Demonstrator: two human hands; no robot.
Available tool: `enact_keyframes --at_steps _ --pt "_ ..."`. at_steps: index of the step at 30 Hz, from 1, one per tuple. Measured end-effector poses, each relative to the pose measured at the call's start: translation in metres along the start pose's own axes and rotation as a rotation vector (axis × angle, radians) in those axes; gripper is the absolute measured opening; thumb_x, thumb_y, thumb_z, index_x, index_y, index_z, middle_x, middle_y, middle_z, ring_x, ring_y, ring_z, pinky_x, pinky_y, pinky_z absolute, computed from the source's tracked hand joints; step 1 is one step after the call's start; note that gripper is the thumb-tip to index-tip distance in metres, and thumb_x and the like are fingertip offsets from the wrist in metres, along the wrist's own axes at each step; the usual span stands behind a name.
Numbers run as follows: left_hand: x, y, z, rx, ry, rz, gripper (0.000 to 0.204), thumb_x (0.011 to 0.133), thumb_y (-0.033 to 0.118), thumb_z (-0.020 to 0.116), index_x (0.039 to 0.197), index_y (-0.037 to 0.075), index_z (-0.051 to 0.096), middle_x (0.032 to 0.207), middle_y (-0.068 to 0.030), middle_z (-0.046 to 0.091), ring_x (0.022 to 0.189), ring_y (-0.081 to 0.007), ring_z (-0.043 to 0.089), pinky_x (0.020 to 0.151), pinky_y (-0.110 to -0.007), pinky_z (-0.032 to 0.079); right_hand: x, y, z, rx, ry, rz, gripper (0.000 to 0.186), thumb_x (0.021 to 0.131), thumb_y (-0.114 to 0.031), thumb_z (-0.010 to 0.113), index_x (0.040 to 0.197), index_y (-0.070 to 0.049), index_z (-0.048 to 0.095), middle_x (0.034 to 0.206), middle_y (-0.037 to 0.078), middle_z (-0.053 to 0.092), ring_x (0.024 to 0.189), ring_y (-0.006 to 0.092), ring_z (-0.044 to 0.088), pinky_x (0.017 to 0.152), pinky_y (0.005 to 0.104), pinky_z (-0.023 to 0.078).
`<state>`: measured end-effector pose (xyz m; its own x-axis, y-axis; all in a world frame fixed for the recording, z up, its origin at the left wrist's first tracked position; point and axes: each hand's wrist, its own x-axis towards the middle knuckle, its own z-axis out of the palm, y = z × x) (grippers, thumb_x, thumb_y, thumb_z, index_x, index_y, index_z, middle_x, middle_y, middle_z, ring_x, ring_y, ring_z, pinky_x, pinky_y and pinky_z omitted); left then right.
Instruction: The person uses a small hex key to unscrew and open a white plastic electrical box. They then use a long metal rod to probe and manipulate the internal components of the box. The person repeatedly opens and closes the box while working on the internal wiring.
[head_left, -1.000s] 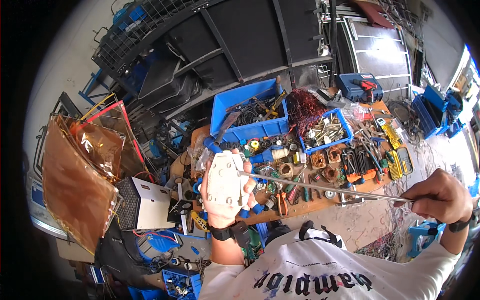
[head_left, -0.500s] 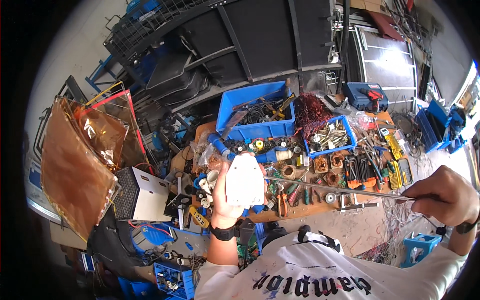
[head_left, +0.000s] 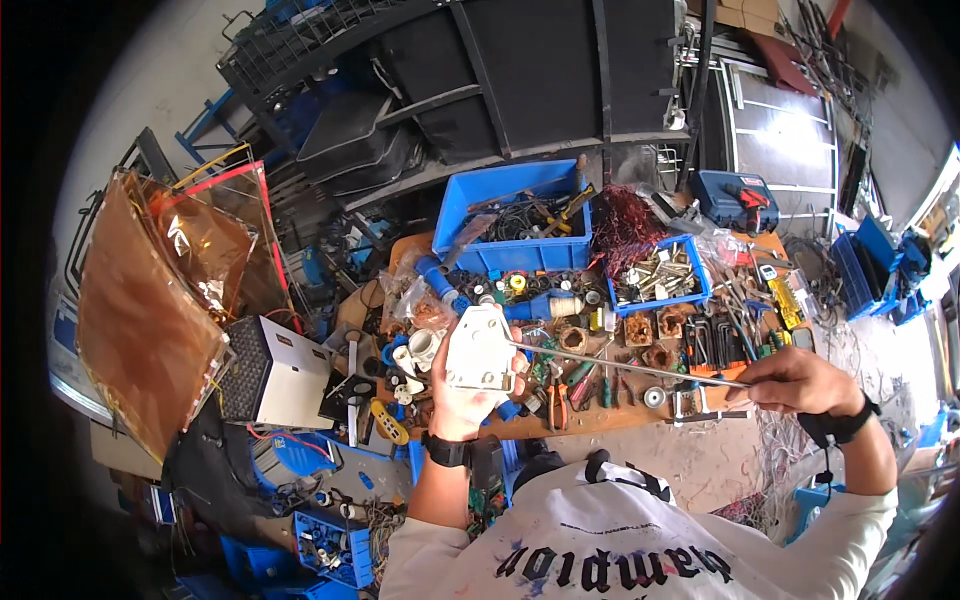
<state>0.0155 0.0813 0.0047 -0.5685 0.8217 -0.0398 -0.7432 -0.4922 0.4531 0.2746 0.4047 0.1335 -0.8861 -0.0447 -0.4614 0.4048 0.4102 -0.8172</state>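
Both hands are closed on what they carry: the left hand [head_left: 462, 400] grips a white plastic housing [head_left: 480, 348] from below, held up over the front edge of the cluttered workbench [head_left: 600, 415], and the right hand [head_left: 800, 383] pinches the far end of a long thin metal rod [head_left: 630, 366]. That rod runs level from the right hand to the housing's right side, above pliers [head_left: 556, 398] and small parts, while two blue bins [head_left: 515, 215] sit toward the bench's back edge.
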Motion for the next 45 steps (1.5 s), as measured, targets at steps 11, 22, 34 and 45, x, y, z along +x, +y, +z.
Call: enact_keyframes --at_steps 11,22,34,45 --pt "0.009 -0.036 -0.075 0.121 0.147 -0.027 0.051 0.094 0.048 0.042 0.128 0.012 0.053 0.115 -0.0161 0.058 0.083 -0.0284 0.058 0.06 -0.043 0.054 0.064 0.115 0.028 -0.248 0.048 -0.338 0.027 0.096 -0.026 0.054 0.11 -0.006 0.067 0.087 0.012 0.068 0.071 0.0247 0.064 0.067 0.0353 0.05" --pt "0.009 -0.033 -0.061 0.159 0.241 -0.049 0.054 0.097 0.048 0.037 0.129 0.008 0.053 0.11 -0.0182 0.064 0.086 -0.0344 0.065 0.061 -0.049 0.059 0.039 0.066 0.039 -0.757 0.411 -0.27 0.031 0.09 -0.025 0.058 0.118 -0.01 0.061 0.077 0.013 0.062 0.069 0.0332 0.064 0.061 0.0436 0.052" --pt "0.019 -0.026 -0.036 0.156 0.21 -0.046 0.055 0.098 0.049 0.033 0.135 0.01 0.045 0.101 -0.0195 0.062 0.078 -0.034 0.065 0.056 -0.046 0.057 0.034 0.093 0.026 -0.174 0.124 -0.107 0.027 0.096 -0.023 0.056 0.113 -0.005 0.066 0.087 0.01 0.069 0.074 0.0139 0.062 0.067 0.0297 0.048" --pt "0.011 -0.026 -0.026 0.179 -0.041 -0.113 0.054 0.099 0.046 0.036 0.131 0.003 0.045 0.106 -0.0231 0.062 0.088 -0.03 0.066 0.072 -0.04 0.057 0.036 0.112 0.011 0.419 -0.25 0.139 0.025 0.099 -0.017 0.053 0.116 -0.003 0.065 0.062 -0.009 0.037 0.05 0.001 0.031 0.042 0.0195 0.024"
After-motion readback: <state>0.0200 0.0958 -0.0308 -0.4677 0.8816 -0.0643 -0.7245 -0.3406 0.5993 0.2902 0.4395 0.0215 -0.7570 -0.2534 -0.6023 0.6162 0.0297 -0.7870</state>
